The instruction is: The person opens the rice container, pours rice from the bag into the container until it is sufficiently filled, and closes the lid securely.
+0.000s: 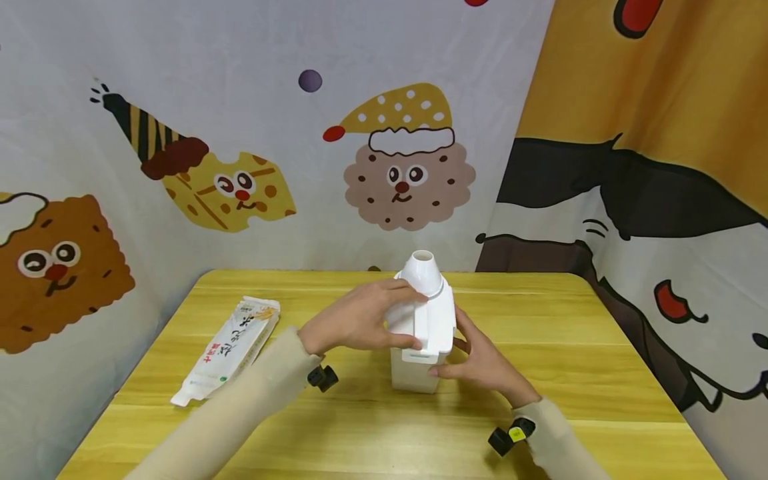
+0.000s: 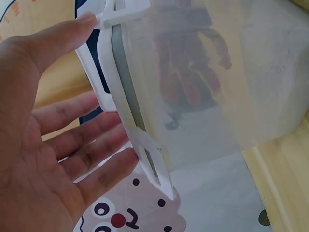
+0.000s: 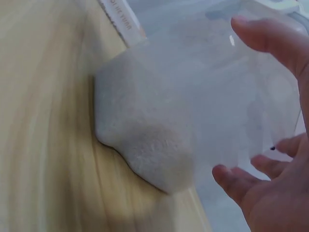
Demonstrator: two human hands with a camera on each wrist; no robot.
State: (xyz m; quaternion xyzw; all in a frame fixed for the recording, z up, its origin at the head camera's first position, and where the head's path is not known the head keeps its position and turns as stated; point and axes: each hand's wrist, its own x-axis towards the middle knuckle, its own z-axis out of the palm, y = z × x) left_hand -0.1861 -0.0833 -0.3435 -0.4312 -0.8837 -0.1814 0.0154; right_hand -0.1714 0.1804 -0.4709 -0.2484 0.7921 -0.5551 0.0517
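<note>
A translucent plastic storage container stands upright on the table, with pale, whitish contents in its lower part. Its white lid is on top and carries a cone-shaped spout. My left hand spans the lid from the left, thumb near its front edge. In the left wrist view the thumb touches one white side clip, and the fingertips meet the lid's edge near another clip. My right hand holds the container's right side below the lid, thumb at the front, fingers partly hidden behind.
A white package with dark and red lettering lies on the left of the wooden table. A cartoon-printed cloth hangs behind the far edge. Each wrist wears a small black camera.
</note>
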